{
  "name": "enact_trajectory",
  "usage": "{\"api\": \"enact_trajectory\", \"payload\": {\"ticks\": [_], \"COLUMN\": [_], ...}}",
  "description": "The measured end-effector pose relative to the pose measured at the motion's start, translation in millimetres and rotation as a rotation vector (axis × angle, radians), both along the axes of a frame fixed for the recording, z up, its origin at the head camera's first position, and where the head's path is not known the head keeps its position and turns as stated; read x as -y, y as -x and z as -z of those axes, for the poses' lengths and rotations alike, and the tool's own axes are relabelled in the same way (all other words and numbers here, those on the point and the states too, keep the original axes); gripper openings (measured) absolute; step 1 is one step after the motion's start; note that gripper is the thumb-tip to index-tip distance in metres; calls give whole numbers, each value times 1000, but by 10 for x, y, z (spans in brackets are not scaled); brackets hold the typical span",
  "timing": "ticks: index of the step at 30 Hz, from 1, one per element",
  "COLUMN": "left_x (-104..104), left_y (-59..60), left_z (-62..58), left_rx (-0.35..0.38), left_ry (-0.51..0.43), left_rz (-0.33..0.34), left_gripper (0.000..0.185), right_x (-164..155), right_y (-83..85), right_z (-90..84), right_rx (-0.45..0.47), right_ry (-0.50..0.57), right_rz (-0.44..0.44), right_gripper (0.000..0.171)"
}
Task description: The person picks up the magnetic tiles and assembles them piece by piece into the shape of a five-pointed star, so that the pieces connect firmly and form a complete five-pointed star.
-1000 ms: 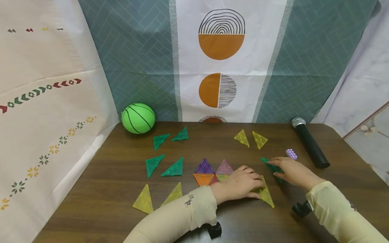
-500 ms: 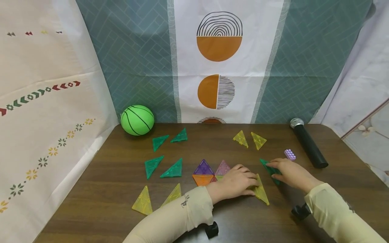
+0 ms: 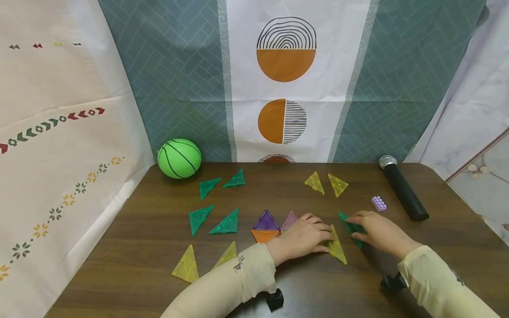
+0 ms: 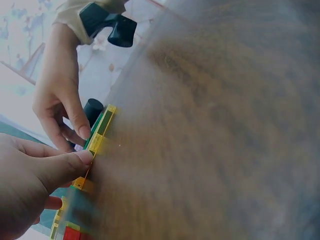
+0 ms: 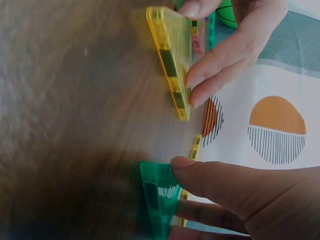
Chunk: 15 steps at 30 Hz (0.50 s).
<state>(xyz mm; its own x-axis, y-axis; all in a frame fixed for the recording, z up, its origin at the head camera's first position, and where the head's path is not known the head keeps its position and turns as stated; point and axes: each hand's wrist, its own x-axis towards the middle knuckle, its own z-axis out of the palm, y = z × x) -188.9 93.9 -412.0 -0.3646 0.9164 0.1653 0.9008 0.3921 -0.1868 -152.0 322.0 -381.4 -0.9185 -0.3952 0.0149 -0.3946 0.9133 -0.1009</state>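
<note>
As left fingers grip it, the yellow triangle has slid leftward.

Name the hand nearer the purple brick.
The right hand: in the head view it sits just below the purple brick; the left hand is farther off, lower left.

Brown woodgrain desk, kinda busy tbh. Green ball at the back left, four green triangles near it, two yellow triangles closer in. Purple tile touching an orange tile mid-desk, plus a lilac brick beside a black mic over right.
</note>
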Motion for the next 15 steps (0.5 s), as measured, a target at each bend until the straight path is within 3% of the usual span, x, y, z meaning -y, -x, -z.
{"api": "enact_trajectory", "payload": {"ticks": [15], "left_x": [51], "left_y": [42], "left_z": [2], "left_rx": [14], "left_ry": [4], "left_rz": [-14], "left_gripper": [38], "right_x": [130], "right_y": [-130], "right_z": [5], "right_rx": [-28], "right_ry": [3], "right_rz": [-34], "right_gripper": [37]}}
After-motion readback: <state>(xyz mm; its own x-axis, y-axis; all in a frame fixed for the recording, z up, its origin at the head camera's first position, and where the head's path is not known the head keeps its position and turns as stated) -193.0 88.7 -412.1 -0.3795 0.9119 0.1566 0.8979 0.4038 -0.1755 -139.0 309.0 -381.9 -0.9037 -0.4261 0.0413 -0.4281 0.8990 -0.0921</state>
